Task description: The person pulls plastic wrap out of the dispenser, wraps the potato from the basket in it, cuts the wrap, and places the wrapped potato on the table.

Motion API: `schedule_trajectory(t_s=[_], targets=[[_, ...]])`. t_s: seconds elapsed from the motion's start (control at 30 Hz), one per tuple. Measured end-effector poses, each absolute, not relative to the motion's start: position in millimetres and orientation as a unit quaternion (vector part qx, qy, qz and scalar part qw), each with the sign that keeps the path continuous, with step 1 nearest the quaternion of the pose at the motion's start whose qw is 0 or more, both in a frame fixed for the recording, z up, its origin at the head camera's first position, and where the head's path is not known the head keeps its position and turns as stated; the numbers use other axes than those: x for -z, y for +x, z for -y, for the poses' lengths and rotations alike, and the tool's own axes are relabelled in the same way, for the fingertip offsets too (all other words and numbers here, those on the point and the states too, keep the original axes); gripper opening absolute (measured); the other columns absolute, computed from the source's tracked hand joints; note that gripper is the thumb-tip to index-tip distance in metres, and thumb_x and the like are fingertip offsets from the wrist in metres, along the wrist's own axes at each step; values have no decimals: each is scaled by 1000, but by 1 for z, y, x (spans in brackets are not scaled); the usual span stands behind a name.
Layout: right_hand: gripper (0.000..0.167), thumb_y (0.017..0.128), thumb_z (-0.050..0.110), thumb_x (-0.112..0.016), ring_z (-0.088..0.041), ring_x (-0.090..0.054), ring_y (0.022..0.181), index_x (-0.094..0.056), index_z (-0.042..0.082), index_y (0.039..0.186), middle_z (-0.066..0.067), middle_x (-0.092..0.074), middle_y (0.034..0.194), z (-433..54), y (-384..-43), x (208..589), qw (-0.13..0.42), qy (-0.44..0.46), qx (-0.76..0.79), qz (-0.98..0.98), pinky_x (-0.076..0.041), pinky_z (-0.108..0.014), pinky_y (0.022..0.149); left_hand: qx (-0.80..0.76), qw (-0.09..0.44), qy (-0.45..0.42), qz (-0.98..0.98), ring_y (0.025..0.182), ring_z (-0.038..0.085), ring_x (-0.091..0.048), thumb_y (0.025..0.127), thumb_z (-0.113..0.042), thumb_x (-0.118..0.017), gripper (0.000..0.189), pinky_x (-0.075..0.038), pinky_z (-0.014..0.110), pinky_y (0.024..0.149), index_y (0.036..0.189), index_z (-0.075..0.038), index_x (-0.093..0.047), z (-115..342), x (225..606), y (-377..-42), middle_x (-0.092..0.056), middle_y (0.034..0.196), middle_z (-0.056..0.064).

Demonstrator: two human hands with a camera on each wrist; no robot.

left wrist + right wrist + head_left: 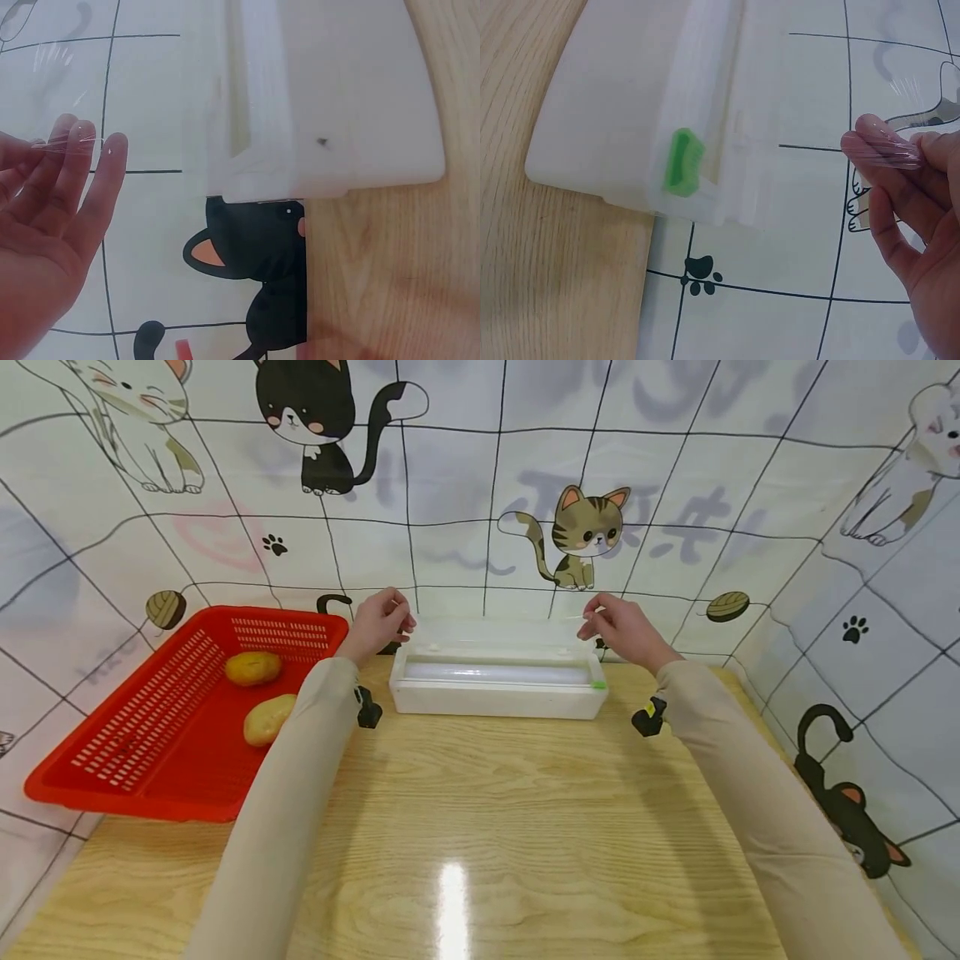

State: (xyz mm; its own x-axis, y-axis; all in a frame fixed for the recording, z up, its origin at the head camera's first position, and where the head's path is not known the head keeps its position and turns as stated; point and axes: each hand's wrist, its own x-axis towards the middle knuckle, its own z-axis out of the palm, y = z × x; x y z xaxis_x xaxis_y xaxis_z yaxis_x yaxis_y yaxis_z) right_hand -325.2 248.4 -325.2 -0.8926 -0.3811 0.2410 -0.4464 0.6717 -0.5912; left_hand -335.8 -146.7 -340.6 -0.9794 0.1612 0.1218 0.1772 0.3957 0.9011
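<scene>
A white cling film dispenser [495, 702] stands at the back of the table with its lid raised and a roll of film [495, 673] showing inside. Above its left end, my left hand [380, 624] pinches one corner of clear cling film [69, 144] between thumb and fingers. My right hand [624, 628] pinches the bunched other corner over the dispenser's right end, as the right wrist view shows. Between the hands the film is nearly invisible, with faint glints near the fingers. A green cutter slider [682, 161] sits at the dispenser's right end.
At the left, a red plastic basket [187, 777] holds two potatoes, one [252, 668] behind the other [266, 720]; my left forearm passes over its right side. A cat-patterned wall covering [450, 552] rises right behind the dispenser and along both sides of the wooden table [487, 802].
</scene>
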Motion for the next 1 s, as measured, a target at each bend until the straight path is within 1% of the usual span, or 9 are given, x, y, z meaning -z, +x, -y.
schedule_trajectory(t_s=[0.17,0.27,0.33,0.43,0.57,0.67,0.8,0.87,1.0], targets=[[12,103,7,-43,-32,-68,86,-50,-2,105,-18,-70,88,-246,-324,317,62,233,-329,913,-48,-39,75,542,19,-98,835,91,36,-60,103,-15,-45,14,-55,39,78,109,-3,-50,148,333,-338,-61,98,20],[14,103,7,-41,-30,-69,85,-51,-2,107,-17,-71,89,-246,-323,312,69,230,-323,916,-40,-31,61,549,24,-100,830,92,37,-60,103,-15,-46,14,-54,41,79,108,-3,-50,148,330,-339,-61,97,19],[14,103,8,-41,-28,-69,84,-51,-2,108,-17,-71,90,-246,-322,308,72,225,-320,918,-36,-28,57,549,26,-104,829,94,38,-59,103,-16,-45,16,-54,42,80,109,-1,-50,148,327,-340,-61,98,19],[15,103,9,-41,-21,-65,70,-51,-2,108,-18,-70,91,-245,-319,303,79,221,-321,917,-29,-27,48,547,34,-113,829,94,38,-60,103,-15,-45,18,-53,44,81,111,1,-50,148,322,-341,-61,97,18],[16,104,12,-42,-13,-62,67,-51,-1,108,-19,-70,92,-243,-318,296,85,222,-327,915,-27,-27,48,543,46,-116,830,88,30,-61,103,-15,-45,17,-55,40,79,109,0,-51,150,312,-338,-62,97,19],[18,104,14,-43,-19,-67,82,-51,-1,109,-19,-70,93,-242,-319,292,86,223,-327,914,-31,-28,55,541,45,-115,832,87,28,-61,103,-17,-45,16,-55,38,79,107,-3,-51,153,306,-336,-62,98,19],[21,104,16,-44,-32,-65,93,-50,-2,111,-19,-70,93,-243,-318,285,96,221,-325,914,-33,-31,66,539,50,-122,832,89,30,-62,103,-17,-45,15,-54,40,80,107,-4,-51,154,296,-335,-62,97,18],[22,104,18,-44,-33,-64,96,-50,-3,111,-19,-70,93,-244,-318,282,101,216,-327,914,-33,-32,70,537,53,-127,832,89,29,-63,103,-16,-45,14,-54,39,80,107,-4,-51,152,291,-334,-63,96,17],[24,103,20,-45,-29,-65,94,-51,-2,110,-17,-71,91,-242,-316,275,110,211,-329,914,-33,-31,68,530,58,-130,836,88,27,-63,103,-16,-45,14,-55,35,78,107,-4,-51,152,285,-333,-63,98,19]])
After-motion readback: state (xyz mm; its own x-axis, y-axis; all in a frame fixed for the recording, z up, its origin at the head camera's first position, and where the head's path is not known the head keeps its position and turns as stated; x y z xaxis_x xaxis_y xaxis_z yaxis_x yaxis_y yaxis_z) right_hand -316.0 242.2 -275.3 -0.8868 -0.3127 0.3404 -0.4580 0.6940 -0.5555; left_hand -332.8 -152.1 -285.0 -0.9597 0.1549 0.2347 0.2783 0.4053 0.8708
